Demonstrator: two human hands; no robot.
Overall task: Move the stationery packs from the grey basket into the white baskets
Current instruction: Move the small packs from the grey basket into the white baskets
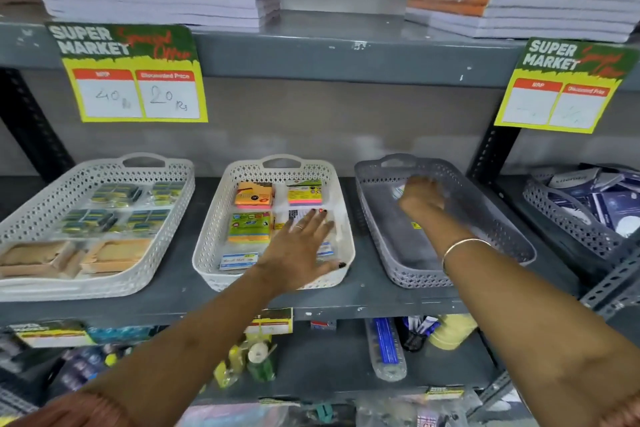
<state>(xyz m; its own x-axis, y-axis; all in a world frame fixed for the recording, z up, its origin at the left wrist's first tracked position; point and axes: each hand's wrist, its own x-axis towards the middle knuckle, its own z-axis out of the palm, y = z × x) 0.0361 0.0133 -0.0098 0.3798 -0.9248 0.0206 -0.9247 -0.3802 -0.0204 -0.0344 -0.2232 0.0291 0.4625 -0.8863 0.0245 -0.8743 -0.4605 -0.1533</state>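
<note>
The grey basket (491, 218) stands on the shelf at the right. My right hand (420, 198) is inside it near the back, blurred, its fingers curled over a small pale pack (399, 191). A small yellow label (416, 225) lies on the basket floor. The middle white basket (214, 218) holds sticky-note packs, orange (254, 194), pink-yellow (304, 191) and green (248, 226), with clear packs at the front. My left hand (301, 246) lies flat with fingers spread on the clear packs at its right side. The left white basket (173, 184) holds dark small packs and wooden items.
Another grey basket (568, 222) with dark blue packs sits at the far right behind a metal upright. Price signs hang from the shelf above, which carries stacks of notebooks. The lower shelf holds glue bottles, tape and other goods.
</note>
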